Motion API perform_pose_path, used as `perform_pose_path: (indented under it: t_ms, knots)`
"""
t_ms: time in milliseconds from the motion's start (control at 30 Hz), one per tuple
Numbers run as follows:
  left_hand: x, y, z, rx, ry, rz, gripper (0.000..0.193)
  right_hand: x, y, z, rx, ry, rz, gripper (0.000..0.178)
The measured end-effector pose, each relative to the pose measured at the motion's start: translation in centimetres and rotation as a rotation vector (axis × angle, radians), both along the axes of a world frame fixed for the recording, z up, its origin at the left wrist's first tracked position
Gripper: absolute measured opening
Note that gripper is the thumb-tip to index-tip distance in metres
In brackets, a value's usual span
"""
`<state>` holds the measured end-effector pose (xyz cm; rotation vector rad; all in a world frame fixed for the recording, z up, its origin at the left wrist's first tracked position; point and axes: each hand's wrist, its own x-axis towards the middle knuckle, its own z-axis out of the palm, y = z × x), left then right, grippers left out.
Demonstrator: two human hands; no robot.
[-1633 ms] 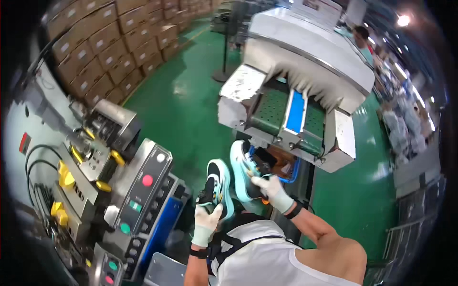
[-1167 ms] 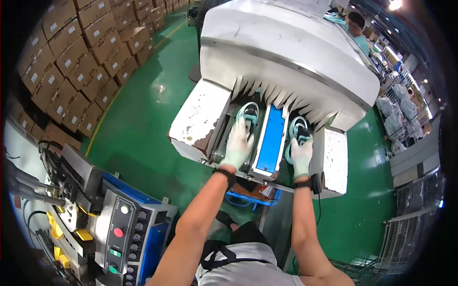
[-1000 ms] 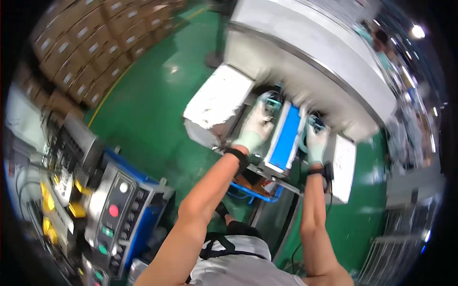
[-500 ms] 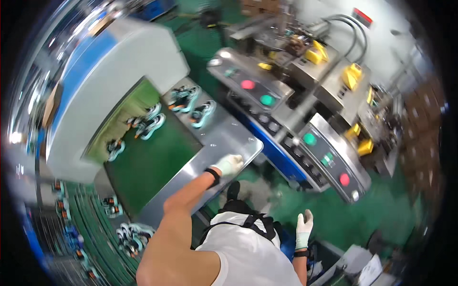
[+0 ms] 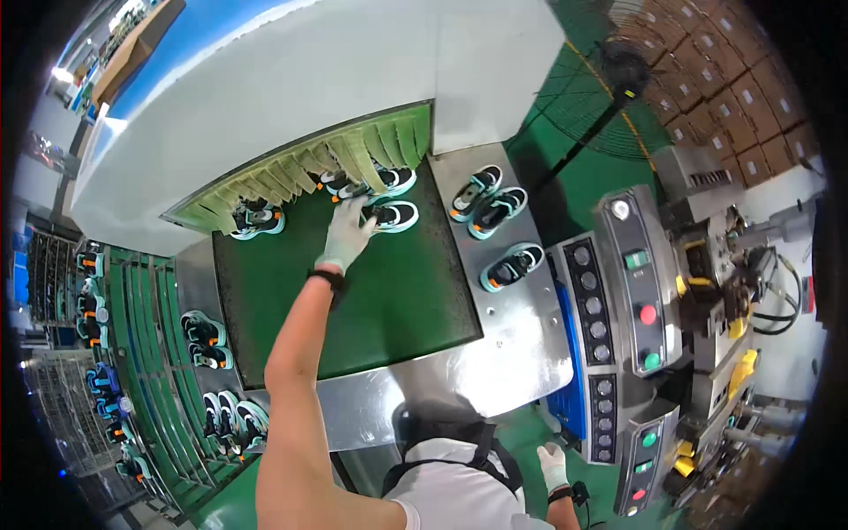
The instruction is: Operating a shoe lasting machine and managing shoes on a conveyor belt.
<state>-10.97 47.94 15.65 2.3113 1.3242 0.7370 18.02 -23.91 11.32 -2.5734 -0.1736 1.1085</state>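
1. The left hand [image 5: 346, 231], gloved in white, reaches out over the green conveyor belt [image 5: 353, 300] with the arm fully extended.
2. Its fingers rest on a black-and-turquoise shoe [image 5: 389, 215]; whether they close around the shoe cannot be told.
3. That shoe lies on the belt just in front of the green strip curtain [image 5: 336, 159] at the mouth of the white tunnel machine [image 5: 291, 79].
4. Two more shoes sit under the curtain: one [image 5: 371, 184] just behind the touched shoe, one [image 5: 256, 219] to the left.
5. Three shoes [image 5: 495, 225] lie on the steel worktop [image 5: 521, 327] to the right of the belt.
6. The right hand [image 5: 554, 465], also gloved, hangs low beside the body, fingers loosely extended, holding nothing.
7. A control panel [image 5: 632, 300] with coloured buttons stands to the right of the worktop.
8. A green rack [image 5: 168, 371] on the left carries further shoes.
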Motion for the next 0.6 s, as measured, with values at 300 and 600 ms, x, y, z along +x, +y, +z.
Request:
perform_pose_path:
  t_ms: [300, 600]
  knots:
    - [3.9, 2.5, -5.9, -0.166, 0.562, -0.064, 0.031, 2.5, 10.3, 1.3, 0.102, 0.096, 0.148, 0.041]
    - [2.0, -17.4, 0.6, -0.790, 0.196, -0.155, 0.047, 2.6, 17.0, 1.8, 0.359, 0.176, 0.211, 0.040]
